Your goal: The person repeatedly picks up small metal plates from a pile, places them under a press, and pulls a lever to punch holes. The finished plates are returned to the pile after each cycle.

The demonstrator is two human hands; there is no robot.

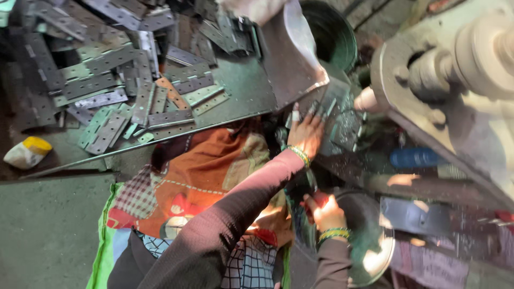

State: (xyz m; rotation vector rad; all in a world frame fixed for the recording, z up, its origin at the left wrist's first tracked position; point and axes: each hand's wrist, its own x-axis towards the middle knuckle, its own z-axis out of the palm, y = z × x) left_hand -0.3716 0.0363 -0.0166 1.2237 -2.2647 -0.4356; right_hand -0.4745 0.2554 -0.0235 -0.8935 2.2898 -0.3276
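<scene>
Left hand [306, 134] fingers spread flat on metal plate [342, 120]; right hand [326, 211] grip unclear.

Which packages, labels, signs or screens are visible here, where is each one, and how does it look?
No labels, signs or screens can be made out.
Blue bottle: lying on its side below the grey machine, right of the left hand; a tube shape.
White and yellow lump: far left, beside the pile of metal hinges; perhaps a small bag.

Left hand [306, 134] pressing flat metal hinge plates [338, 120] under a press machine [455, 80], right hand [325, 211] low beside a round metal pan [369, 241], heap of hinge plates [118, 80] on the workbench [241, 91]
</scene>
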